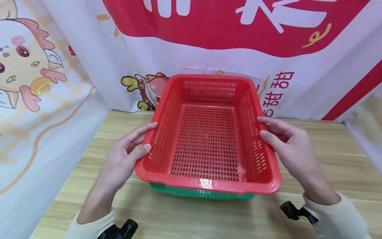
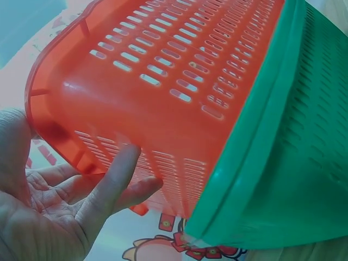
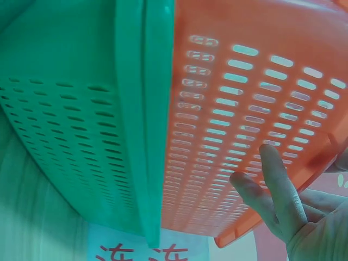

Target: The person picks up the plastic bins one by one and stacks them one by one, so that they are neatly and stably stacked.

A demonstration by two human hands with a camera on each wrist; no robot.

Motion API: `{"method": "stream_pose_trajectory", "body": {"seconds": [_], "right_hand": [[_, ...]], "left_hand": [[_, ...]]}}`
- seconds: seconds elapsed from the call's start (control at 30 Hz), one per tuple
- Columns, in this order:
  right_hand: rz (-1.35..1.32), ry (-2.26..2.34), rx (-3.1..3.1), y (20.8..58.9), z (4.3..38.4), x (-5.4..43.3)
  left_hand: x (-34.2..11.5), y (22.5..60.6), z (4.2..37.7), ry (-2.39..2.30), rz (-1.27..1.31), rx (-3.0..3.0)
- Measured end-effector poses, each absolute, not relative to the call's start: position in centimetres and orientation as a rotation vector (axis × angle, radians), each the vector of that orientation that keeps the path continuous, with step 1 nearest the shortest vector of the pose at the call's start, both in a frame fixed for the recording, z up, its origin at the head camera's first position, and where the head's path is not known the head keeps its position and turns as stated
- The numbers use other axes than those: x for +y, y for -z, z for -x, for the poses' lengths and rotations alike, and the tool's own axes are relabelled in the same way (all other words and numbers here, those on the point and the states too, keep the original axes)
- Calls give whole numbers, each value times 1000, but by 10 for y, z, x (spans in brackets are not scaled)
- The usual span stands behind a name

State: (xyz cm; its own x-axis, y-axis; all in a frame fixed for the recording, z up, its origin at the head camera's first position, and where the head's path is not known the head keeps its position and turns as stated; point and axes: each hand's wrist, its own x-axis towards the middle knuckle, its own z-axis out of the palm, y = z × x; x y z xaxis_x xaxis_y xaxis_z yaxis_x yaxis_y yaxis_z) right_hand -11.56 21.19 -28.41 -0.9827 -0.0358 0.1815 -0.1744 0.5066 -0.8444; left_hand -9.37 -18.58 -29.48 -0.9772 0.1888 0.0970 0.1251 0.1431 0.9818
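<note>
A red plastic basket [image 1: 206, 132] with slotted walls and floor sits partly inside a green basket [image 1: 203, 193], whose front edge shows below it. My left hand [image 1: 120, 159] grips the red basket's left rim, thumb on the rim; in the left wrist view its other fingers reach under the rim to the slotted wall. On the opposite side my right hand [image 1: 293, 151] holds the right rim with the thumb on top. In the right wrist view, fingers [image 3: 280, 190] lie against the red wall, above the green basket's rim [image 3: 147, 136]. The red basket holds nothing.
Both baskets stand on a wood-grain table [image 1: 325, 149]. A printed curtain [image 1: 191, 59] hangs directly behind them, and another printed sheet [image 1: 44, 116] borders the table's left side. Black wrist cameras [image 1: 129, 227] sit on both sleeves.
</note>
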Motion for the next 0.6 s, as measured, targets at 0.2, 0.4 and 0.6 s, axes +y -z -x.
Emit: {"method": "stream_pose_trajectory", "body": {"seconds": [0.2,0.4,0.6], "right_hand": [[-203,-1496,-2614,285,115,209],[-170,-1502,-2684,289,117,207],[-142,-1511,-2740,295,119,207]], "left_hand": [[-189,297,95,-1940,-292,2340],[-190,304,97,-1888,-227,2333],[-191,312,100,-1861,-199,2288]]}}
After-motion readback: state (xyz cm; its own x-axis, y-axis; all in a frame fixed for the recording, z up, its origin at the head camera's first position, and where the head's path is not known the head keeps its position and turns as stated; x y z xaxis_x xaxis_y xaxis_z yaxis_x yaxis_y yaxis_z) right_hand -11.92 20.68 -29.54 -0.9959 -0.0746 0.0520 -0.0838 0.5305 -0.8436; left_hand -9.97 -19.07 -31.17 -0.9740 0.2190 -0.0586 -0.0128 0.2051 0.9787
